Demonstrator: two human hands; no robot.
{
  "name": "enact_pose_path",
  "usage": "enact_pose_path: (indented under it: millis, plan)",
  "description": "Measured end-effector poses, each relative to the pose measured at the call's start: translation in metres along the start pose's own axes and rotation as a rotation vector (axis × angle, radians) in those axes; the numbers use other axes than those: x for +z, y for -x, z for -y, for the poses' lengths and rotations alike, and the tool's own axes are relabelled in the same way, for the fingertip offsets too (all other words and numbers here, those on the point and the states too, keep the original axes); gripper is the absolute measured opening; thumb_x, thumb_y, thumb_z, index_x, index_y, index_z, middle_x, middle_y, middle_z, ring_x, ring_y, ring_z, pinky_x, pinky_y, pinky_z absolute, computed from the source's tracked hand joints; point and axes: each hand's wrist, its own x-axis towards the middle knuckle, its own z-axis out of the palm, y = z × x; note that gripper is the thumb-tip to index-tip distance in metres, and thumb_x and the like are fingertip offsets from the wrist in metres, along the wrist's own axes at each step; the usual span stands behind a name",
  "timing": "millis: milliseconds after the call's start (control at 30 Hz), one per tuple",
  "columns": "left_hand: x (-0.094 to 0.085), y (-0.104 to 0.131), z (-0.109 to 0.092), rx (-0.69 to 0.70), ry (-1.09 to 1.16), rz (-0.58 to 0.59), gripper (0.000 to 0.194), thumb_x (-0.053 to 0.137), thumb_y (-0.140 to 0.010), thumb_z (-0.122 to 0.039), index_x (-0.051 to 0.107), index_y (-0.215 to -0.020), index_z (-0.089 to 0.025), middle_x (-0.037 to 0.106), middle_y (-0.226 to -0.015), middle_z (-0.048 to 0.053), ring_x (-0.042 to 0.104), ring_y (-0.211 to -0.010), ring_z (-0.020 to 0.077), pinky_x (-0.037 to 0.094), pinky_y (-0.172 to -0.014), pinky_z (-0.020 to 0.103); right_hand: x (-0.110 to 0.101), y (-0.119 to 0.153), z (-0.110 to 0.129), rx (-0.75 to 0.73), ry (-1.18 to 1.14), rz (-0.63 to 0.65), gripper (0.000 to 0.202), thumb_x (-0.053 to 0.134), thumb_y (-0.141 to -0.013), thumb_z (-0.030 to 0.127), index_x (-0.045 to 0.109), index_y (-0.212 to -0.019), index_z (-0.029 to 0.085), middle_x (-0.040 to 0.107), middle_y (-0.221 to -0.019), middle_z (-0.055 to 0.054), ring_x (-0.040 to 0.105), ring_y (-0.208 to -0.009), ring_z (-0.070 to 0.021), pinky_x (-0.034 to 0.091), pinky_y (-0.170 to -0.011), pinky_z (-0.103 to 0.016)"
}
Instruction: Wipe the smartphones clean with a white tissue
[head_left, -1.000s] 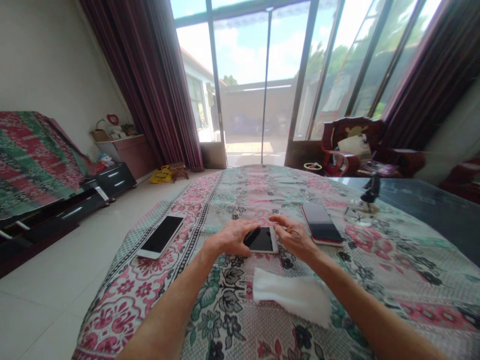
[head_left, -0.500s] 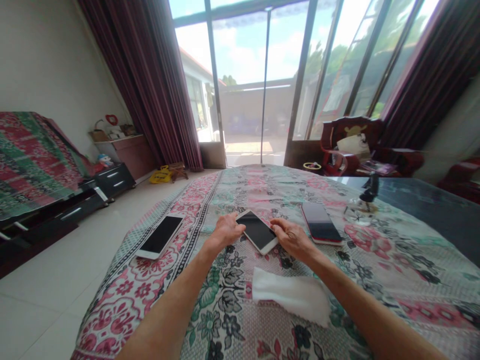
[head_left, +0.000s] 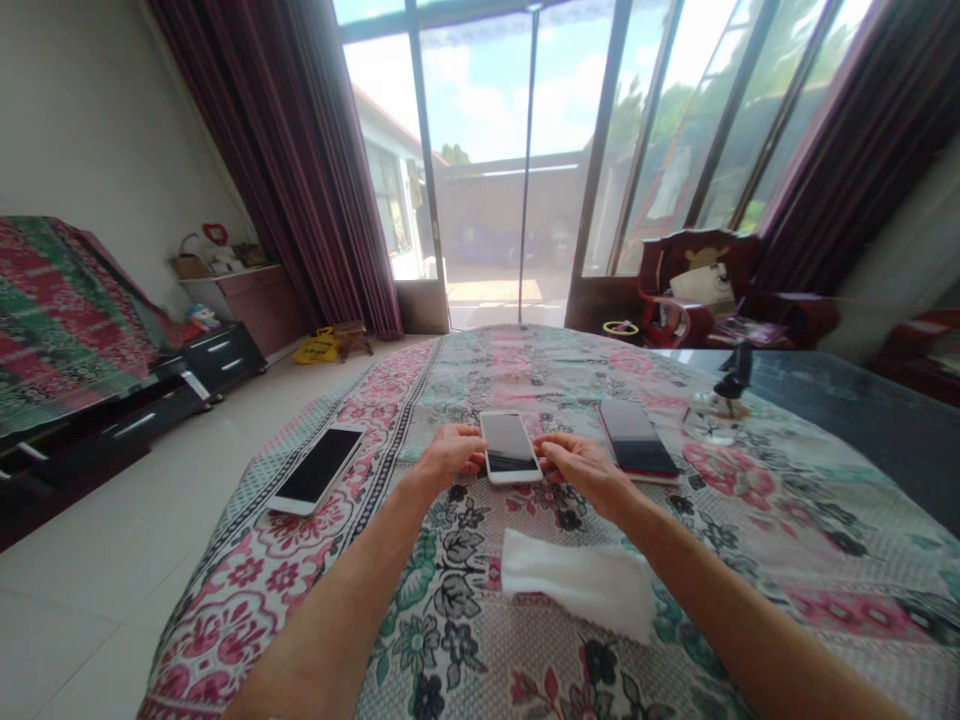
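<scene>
A white phone with a dark screen (head_left: 511, 446) is between my two hands, near the middle of the table. My left hand (head_left: 456, 452) grips its left edge with the fingers together. On the opposite edge, my right hand (head_left: 574, 462) pinches the phone's side. Another white phone (head_left: 319, 470) lies at the left, screen up. Right of my right hand lies a dark phone with a red edge (head_left: 637, 438). A white cloth (head_left: 577, 582) is spread nearer to me, between my forearms.
The table has a patterned cloth (head_left: 420, 640). A glass container with a black top (head_left: 720, 408) stands at the right, near a dark tabletop (head_left: 840, 400). Beyond are a red wooden chair (head_left: 675, 285) and glass doors.
The middle phone has turned from a slant to nearly straight, its near end shifting left and away from me. Both hands still hold its sides. The view has shifted slightly.
</scene>
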Motion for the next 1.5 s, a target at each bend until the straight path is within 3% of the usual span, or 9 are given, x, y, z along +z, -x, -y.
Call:
enact_pose_path:
  millis: [400, 500, 633, 833, 1000, 1233, 1500]
  plan:
    - [0.011, -0.002, 0.008, 0.065, -0.102, -0.047, 0.011, 0.06, -0.055, -0.017, 0.066, -0.063, -0.011, 0.053, -0.049, -0.002, 0.043, -0.044, 0.0068, 0.029, -0.045, 0.019, 0.001, -0.004, -0.011, -0.064, 0.176, 0.014, 0.03, 0.047, -0.075, 0.027, 0.068, -0.092, 0.014, 0.066, -0.072, -0.002, 0.057, -0.061, -0.0117, 0.04, -0.051, -0.019]
    - [0.021, -0.002, 0.005, 0.079, -0.069, -0.06, 0.011, 0.056, -0.054, -0.014, 0.065, -0.06, -0.011, 0.047, -0.045, -0.004, 0.037, -0.041, 0.0053, 0.025, -0.043, 0.019, -0.005, -0.003, -0.006, -0.036, 0.216, -0.021, 0.031, 0.045, -0.076, 0.027, 0.067, -0.093, 0.013, 0.064, -0.069, -0.002, 0.056, -0.06, -0.0119, 0.039, -0.05, -0.019]
    - [0.034, -0.011, -0.002, 0.074, 0.003, 0.008, 0.016, 0.052, -0.052, -0.014, 0.065, -0.062, -0.012, 0.043, -0.042, -0.005, 0.034, -0.037, 0.0057, 0.023, -0.041, 0.02, -0.015, -0.006, -0.001, 0.003, 0.308, -0.119, 0.033, 0.046, -0.076, 0.027, 0.066, -0.098, 0.013, 0.06, -0.063, -0.001, 0.053, -0.055, -0.0112, 0.038, -0.05, -0.02]
    - [0.052, -0.037, -0.011, 0.104, 0.039, 0.081, 0.018, 0.056, -0.052, -0.014, 0.067, -0.067, -0.011, 0.051, -0.048, -0.002, 0.038, -0.041, 0.0061, 0.023, -0.041, 0.019, -0.031, -0.016, -0.006, -0.019, 0.398, -0.171, 0.034, 0.048, -0.073, 0.026, 0.065, -0.098, 0.011, 0.063, -0.067, -0.002, 0.054, -0.056, -0.0122, 0.037, -0.05, -0.021]
    - [0.065, -0.049, -0.006, 0.138, 0.072, 0.111, 0.014, 0.057, -0.053, -0.016, 0.066, -0.063, -0.011, 0.049, -0.048, -0.002, 0.037, -0.041, 0.0056, 0.022, -0.041, 0.018, -0.038, -0.017, -0.007, -0.054, 0.49, -0.235, 0.032, 0.048, -0.075, 0.029, 0.065, -0.096, 0.011, 0.066, -0.077, -0.006, 0.059, -0.068, -0.0155, 0.04, -0.056, -0.022]
    - [0.066, -0.05, 0.0, 0.14, 0.046, 0.077, 0.014, 0.058, -0.053, -0.016, 0.066, -0.063, -0.01, 0.048, -0.045, -0.003, 0.036, -0.039, 0.0049, 0.023, -0.041, 0.018, -0.038, -0.018, -0.008, -0.03, 0.621, -0.19, 0.034, 0.051, -0.076, 0.031, 0.064, -0.1, 0.011, 0.068, -0.089, -0.01, 0.062, -0.08, -0.0198, 0.044, -0.066, -0.025]
    - [0.08, -0.04, -0.005, 0.188, 0.025, -0.005, 0.021, 0.057, -0.053, -0.013, 0.072, -0.068, -0.01, 0.051, -0.045, -0.003, 0.038, -0.039, 0.0051, 0.026, -0.04, 0.017, -0.039, -0.011, 0.003, -0.015, 0.765, -0.23, 0.037, 0.052, -0.076, 0.029, 0.064, -0.105, 0.01, 0.068, -0.096, -0.013, 0.062, -0.089, -0.0235, 0.044, -0.076, -0.028]
